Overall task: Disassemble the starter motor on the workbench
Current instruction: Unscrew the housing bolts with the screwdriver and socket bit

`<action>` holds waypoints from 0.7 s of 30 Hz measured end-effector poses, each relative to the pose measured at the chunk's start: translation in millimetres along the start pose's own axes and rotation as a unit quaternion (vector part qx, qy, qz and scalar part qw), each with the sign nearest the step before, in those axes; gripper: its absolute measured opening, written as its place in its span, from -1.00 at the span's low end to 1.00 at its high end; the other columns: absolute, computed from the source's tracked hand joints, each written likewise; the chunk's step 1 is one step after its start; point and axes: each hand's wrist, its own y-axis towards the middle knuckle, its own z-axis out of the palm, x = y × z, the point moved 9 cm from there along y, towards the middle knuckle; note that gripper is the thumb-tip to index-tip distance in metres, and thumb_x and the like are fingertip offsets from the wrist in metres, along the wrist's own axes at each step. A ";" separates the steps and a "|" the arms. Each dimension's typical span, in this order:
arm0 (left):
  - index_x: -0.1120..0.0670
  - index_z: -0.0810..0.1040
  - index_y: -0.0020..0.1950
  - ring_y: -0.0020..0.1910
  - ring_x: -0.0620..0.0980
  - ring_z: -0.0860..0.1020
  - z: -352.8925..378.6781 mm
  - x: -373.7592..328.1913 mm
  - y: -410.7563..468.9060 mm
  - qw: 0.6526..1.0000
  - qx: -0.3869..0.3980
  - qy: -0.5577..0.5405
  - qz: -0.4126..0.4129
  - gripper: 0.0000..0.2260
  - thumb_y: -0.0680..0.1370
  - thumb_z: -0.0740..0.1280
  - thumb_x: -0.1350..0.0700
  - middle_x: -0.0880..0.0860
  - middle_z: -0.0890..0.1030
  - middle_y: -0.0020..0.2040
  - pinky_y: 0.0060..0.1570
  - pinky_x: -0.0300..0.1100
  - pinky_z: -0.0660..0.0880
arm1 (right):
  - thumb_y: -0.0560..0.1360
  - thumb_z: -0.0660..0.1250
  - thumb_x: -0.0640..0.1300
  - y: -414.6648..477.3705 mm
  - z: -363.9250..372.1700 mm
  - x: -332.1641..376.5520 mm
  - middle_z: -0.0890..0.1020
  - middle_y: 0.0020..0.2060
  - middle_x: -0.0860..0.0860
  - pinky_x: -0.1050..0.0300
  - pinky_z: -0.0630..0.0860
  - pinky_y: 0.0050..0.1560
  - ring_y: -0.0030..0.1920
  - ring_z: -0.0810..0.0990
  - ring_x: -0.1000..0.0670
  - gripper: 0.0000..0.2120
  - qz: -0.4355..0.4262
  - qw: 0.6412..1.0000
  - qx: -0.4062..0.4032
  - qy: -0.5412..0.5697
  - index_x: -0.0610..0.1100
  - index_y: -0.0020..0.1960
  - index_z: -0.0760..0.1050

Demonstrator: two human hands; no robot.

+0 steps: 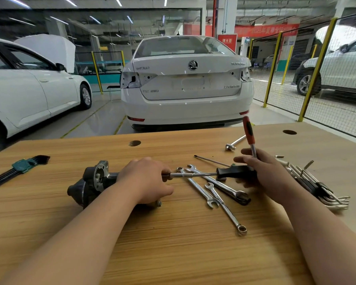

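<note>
The dark starter motor (90, 182) lies on its side at the left middle of the wooden workbench (173, 243). My left hand (146, 177) grips its right end and hides most of the body. A driver with a black handle (234, 171) runs level, and its chrome shaft (193, 174) reaches to the fingers of my left hand, where its tip is hidden. My right hand (261, 173) holds that black handle. A red-handled tool (248, 132) stands up out of the same hand between the fingers.
Several chrome spanners (212, 188) lie crossed under the driver. A thin screwdriver (212, 161) and a chrome bar (234, 141) lie further back. Hex key sets sit at far left (19, 167) and far right (317, 186). A white car (185, 83) stands behind the bench.
</note>
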 end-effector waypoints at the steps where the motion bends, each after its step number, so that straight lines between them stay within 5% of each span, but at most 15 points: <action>1: -0.31 0.47 0.20 0.15 0.02 0.42 -1.4 -0.7 -1.0 1.000 -0.006 -0.002 0.001 -0.56 0.35 0.27 -0.35 -0.12 0.48 0.14 0.10 -0.01 0.45 | 0.64 0.19 -0.07 0.4 -1.2 0.3 0.69 -0.01 0.01 0.08 0.59 -0.33 -0.19 0.68 -0.15 -0.88 -0.002 0.999 -0.015 -0.048 0.03 0.15 0.47; 6: -0.27 0.48 0.25 0.15 -0.06 0.44 -7.0 -4.8 -4.0 0.999 -0.035 -0.028 0.024 -0.57 0.40 0.31 -0.29 -0.19 0.53 0.15 0.07 -0.08 0.42 | 0.65 0.20 -0.12 5.1 -4.9 -8.1 0.69 -0.02 -0.07 0.18 0.45 -0.48 -0.51 0.48 0.05 -0.84 0.023 0.996 -0.026 -0.084 0.02 0.19 0.47; 12: -0.30 0.50 0.19 0.16 -0.07 0.46 -12.5 -5.7 -7.9 0.995 -0.063 -0.063 0.036 -0.64 0.41 0.33 -0.27 -0.26 0.53 0.15 0.07 -0.08 0.44 | 0.59 0.22 -0.33 5.4 0.3 -10.2 0.59 0.16 -0.05 0.13 0.52 -0.07 0.12 0.58 -0.03 -0.63 0.051 0.997 0.038 0.040 0.02 0.30 0.46; 17: -0.34 0.45 0.20 0.23 -0.02 0.42 -10.6 -3.6 -8.8 0.996 -0.060 -0.061 0.024 -0.61 0.38 0.33 -0.31 -0.24 0.50 0.22 0.08 -0.06 0.41 | 0.50 0.12 -0.51 5.8 0.0 -5.3 0.51 0.24 -0.06 0.09 0.49 0.00 0.20 0.51 -0.09 -0.40 0.030 0.993 0.049 0.108 -0.02 0.40 0.40; 21: -0.31 0.32 0.37 0.32 0.04 0.34 -1.1 -4.5 -3.3 1.000 -0.008 0.012 0.006 -0.42 0.37 0.28 -0.35 -0.12 0.41 0.35 0.25 0.03 0.38 | 0.50 0.11 -0.48 2.0 1.3 2.6 0.55 0.21 -0.07 0.11 0.54 -0.01 0.20 0.53 -0.11 -0.47 0.006 0.989 0.032 0.143 -0.02 0.31 0.47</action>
